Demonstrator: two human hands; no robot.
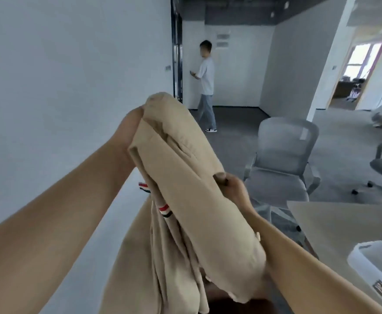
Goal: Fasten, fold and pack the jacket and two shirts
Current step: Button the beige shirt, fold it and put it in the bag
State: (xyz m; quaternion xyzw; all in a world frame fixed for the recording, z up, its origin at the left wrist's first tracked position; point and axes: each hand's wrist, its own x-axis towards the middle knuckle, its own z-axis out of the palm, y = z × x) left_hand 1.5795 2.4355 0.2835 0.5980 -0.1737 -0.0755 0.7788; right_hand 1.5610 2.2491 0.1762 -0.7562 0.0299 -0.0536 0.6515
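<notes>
1. Head view shows a beige jacket [185, 189] held up in the air in front of the person. It is bunched lengthwise, and its lower part hangs down between the forearms. A red, white and dark striped tab [165, 211] shows on it.
2. The left hand [128, 128] grips the jacket's upper end, thumb on the cloth, fingers hidden behind it.
3. The right hand [233, 189] grips a fold at the jacket's right edge, fingers curled.
4. A tabletop [344, 223] lies at lower right and carries a white bin [367, 261].
5. A grey office chair [283, 155] stands beyond the tabletop; farther off, a person [206, 82] stands near a wall.
</notes>
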